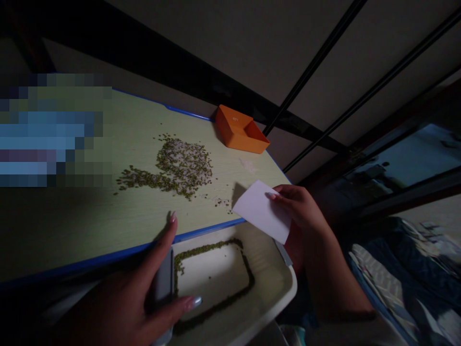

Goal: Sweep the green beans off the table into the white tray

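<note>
My left hand (pixel 144 293) grips the left rim of a white tray (pixel 277 293) held just under the table's blue front edge, thumb inside, index finger resting on the tabletop. Green beans (pixel 212 276) lie in a ring around the tray's bottom. My right hand (pixel 306 211) pinches a white card (pixel 261 211) above the table's edge and the tray's far side. A pile of green beans mixed with white grains (pixel 180 166) is spread on the pale table (pixel 72 216).
An orange box (pixel 239 129) sits at the table's far right corner. A blurred-out patch covers the table's left part. Dark rails run along the wall behind. Patterned blue fabric (pixel 396 278) lies at the lower right.
</note>
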`<state>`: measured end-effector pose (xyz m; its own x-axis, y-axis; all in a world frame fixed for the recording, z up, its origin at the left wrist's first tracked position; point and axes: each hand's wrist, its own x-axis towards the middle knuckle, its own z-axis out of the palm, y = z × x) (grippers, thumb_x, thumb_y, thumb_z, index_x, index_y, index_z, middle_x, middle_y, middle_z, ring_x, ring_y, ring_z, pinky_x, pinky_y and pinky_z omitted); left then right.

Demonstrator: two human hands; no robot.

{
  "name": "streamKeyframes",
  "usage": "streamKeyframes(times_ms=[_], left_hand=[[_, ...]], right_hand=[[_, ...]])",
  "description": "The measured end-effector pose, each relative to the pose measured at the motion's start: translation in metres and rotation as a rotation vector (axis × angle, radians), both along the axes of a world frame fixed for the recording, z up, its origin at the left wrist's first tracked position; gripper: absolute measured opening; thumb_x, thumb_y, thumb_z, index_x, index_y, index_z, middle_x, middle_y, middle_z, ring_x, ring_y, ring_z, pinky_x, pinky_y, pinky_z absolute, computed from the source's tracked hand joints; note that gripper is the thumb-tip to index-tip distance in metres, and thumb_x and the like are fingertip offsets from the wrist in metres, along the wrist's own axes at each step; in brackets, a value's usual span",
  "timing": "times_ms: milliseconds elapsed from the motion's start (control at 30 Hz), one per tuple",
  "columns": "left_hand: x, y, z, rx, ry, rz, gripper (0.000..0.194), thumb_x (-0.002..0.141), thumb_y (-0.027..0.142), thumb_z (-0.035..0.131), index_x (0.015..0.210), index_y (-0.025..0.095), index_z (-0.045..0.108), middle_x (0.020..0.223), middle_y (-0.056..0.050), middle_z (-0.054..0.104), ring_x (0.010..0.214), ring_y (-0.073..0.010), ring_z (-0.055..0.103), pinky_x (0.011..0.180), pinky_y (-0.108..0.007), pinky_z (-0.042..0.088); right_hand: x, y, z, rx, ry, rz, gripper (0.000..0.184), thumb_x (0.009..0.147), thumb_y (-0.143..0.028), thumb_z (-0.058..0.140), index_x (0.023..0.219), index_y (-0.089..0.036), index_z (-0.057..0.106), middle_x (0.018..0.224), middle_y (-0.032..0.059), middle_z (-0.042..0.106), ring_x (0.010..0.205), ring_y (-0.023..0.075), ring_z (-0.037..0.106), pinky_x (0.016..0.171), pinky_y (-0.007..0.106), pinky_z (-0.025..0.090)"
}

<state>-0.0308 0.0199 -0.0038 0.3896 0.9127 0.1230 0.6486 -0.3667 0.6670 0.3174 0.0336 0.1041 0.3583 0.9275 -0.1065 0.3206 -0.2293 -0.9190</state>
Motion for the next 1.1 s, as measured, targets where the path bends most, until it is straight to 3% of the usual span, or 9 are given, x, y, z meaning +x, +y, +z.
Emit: streamKeyframes(times_ms=[167, 367, 600, 733, 833, 967, 1033, 1100], left_hand=[[0.001, 0.003, -0.003, 0.102, -0.032, -0.023, 0.093, 0.084, 0.059, 0.059, 0.162, 0.038, 0.015, 0.042, 0.014, 0.036, 0.03, -0.0185, 0.039, 0.034, -0.024, 0.024], [0.0, 0.006, -0.012, 0.182, -0.084, -0.034, 0.091, 0.085, 0.063, 0.059, 0.162, 0.041, 0.015, 0.041, 0.015, 0.03, 0.024, -0.0176, 0.038, 0.03, -0.024, 0.022], [-0.003, 0.004, -0.013, 0.092, -0.056, -0.017, 0.095, 0.082, 0.065, 0.058, 0.162, 0.037, 0.016, 0.042, 0.014, 0.03, 0.027, -0.0185, 0.038, 0.031, -0.025, 0.022], [-0.001, 0.002, -0.005, -0.001, 0.002, 0.015, 0.093, 0.082, 0.059, 0.059, 0.162, 0.036, 0.017, 0.045, 0.013, 0.033, 0.034, -0.019, 0.043, 0.037, -0.025, 0.027], [-0.001, 0.0, 0.003, 0.017, -0.032, -0.007, 0.094, 0.081, 0.056, 0.058, 0.162, 0.036, 0.016, 0.045, 0.013, 0.03, 0.032, -0.019, 0.039, 0.037, -0.026, 0.025], [0.003, -0.003, 0.018, -0.112, 0.032, 0.052, 0.094, 0.08, 0.056, 0.06, 0.162, 0.033, 0.021, 0.049, 0.01, 0.044, 0.042, -0.022, 0.054, 0.049, -0.028, 0.041], [0.005, -0.005, 0.023, -0.167, -0.024, 0.063, 0.092, 0.08, 0.054, 0.058, 0.162, 0.033, 0.021, 0.061, 0.007, 0.061, 0.059, -0.0228, 0.066, 0.063, -0.028, 0.05], [0.006, -0.006, 0.022, -0.198, -0.067, 0.062, 0.091, 0.081, 0.053, 0.056, 0.162, 0.033, 0.019, 0.078, 0.004, 0.072, 0.065, -0.0224, 0.07, 0.073, -0.03, 0.053]], right_hand=[[-0.003, -0.003, 0.001, -0.029, -0.028, 0.005, 0.043, 0.061, -0.052, 0.091, 0.08, -0.017, 0.074, 0.068, 0.002, 0.068, 0.053, 0.0117, 0.057, 0.048, 0.025, 0.039], [-0.004, -0.003, 0.0, -0.017, -0.022, 0.001, 0.041, 0.063, -0.051, 0.09, 0.081, -0.017, 0.074, 0.07, 0.0019, 0.068, 0.054, 0.012, 0.058, 0.049, 0.025, 0.04], [-0.006, -0.003, 0.0, -0.006, 0.003, -0.034, 0.04, 0.059, -0.045, 0.094, 0.08, -0.017, 0.074, 0.07, 0.0021, 0.07, 0.055, 0.0125, 0.06, 0.051, 0.025, 0.043], [-0.004, 0.0, -0.001, -0.003, -0.025, -0.036, 0.039, 0.06, -0.045, 0.093, 0.08, -0.017, 0.074, 0.071, 0.0032, 0.07, 0.056, 0.0134, 0.06, 0.051, 0.026, 0.043], [-0.005, 0.001, 0.0, 0.001, -0.052, -0.042, 0.039, 0.06, -0.045, 0.092, 0.079, -0.017, 0.074, 0.071, 0.0039, 0.07, 0.057, 0.0139, 0.059, 0.051, 0.027, 0.042], [-0.008, 0.002, 0.002, 0.001, -0.059, -0.023, 0.041, 0.057, -0.046, 0.092, 0.077, -0.016, 0.073, 0.067, 0.0032, 0.068, 0.055, 0.0133, 0.056, 0.05, 0.026, 0.039], [-0.008, 0.003, 0.002, 0.01, -0.056, -0.024, 0.041, 0.058, -0.047, 0.092, 0.078, -0.016, 0.073, 0.067, 0.0028, 0.068, 0.055, 0.0132, 0.056, 0.05, 0.026, 0.039], [-0.007, 0.005, 0.001, 0.023, -0.064, -0.03, 0.041, 0.057, -0.046, 0.092, 0.077, -0.016, 0.073, 0.067, 0.0023, 0.067, 0.055, 0.0127, 0.055, 0.05, 0.026, 0.038]])
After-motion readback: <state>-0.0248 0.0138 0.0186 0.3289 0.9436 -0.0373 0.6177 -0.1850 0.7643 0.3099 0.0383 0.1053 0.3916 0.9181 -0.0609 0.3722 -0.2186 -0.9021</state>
